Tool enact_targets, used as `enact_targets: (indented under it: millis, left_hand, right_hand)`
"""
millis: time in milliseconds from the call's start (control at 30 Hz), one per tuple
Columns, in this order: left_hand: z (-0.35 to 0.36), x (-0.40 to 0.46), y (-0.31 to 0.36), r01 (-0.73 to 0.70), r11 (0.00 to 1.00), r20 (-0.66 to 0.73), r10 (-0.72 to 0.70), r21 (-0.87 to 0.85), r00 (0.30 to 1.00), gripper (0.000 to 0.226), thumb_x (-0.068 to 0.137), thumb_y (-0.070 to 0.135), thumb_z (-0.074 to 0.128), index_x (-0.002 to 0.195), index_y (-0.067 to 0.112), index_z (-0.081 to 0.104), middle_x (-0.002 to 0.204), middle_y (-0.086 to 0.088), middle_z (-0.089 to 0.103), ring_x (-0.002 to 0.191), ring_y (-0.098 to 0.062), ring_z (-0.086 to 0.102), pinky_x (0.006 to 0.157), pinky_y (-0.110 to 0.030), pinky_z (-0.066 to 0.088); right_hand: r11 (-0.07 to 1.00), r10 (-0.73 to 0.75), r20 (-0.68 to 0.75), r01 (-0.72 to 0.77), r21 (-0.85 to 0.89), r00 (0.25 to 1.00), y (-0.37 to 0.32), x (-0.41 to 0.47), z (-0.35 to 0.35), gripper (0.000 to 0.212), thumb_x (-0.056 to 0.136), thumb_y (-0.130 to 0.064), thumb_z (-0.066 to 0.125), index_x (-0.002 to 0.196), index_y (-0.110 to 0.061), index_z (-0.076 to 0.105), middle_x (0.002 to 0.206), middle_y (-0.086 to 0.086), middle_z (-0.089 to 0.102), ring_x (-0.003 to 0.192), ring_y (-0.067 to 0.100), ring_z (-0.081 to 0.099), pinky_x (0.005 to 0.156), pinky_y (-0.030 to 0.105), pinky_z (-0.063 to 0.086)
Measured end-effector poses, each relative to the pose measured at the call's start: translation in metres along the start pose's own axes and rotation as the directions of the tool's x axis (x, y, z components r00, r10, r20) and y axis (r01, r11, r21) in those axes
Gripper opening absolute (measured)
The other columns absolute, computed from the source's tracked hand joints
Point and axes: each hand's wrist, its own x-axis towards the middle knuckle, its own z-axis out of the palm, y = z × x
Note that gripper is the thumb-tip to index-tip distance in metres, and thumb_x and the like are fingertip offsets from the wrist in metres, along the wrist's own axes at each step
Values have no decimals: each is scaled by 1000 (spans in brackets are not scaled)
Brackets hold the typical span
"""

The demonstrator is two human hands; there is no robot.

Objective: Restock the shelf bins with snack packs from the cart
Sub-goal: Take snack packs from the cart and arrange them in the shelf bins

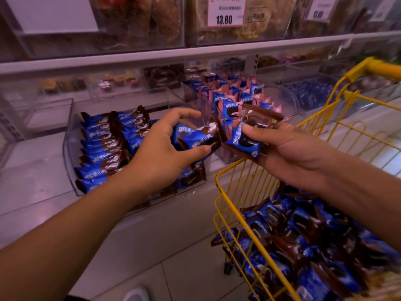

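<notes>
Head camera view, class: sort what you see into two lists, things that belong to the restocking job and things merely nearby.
Part of the job:
- blue and brown snack packs in the left hand and right hand
- clear plastic shelf bin with rows of the same packs
- yellow wire cart with loose packs

Just nearby:
- red-bordered price tag reading 13.80
- clear bin of pink and blue packs

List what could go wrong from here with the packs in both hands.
1. The right hand pinches several snack packs loosely fanned over the gap between the clear bin and the yellow cart; one could slip to the floor.
2. The left hand holds packs above tidy rows; dropping them in may disturb the rows.
</notes>
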Motion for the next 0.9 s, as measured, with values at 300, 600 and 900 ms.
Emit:
enact_targets:
  millis: [300,600,900]
  left_hand:
    - [7,1,1,6,982,41,2,-187,999,70,71,6,84,128,23,48,105,7,72,90,-9,73,72,-17,56]
    - [18,0,9,228,882,46,-230,-413,972,14,101,31,48,103,40,59,105,9,71,92,-7,71,73,-29,56]
    - [-9,1,19,76,905,-75,-118,-418,990,45,60,51,66,99,50,42,127,-4,47,112,-20,59,78,-27,53]
  right_hand:
    - [936,-121,32,125,-330,992,10,-7,6,49,62,-21,80,108,-8,66,112,20,70,102,27,66,97,44,51]
    - [936,-144,35,148,-320,989,23,-6,20,54,77,-26,68,127,-10,53,106,1,73,99,15,70,92,39,57]
    - [964,-57,176,99,-246,983,22,4,69,45,96,-20,53,138,-8,46,133,17,61,124,27,60,107,48,47]
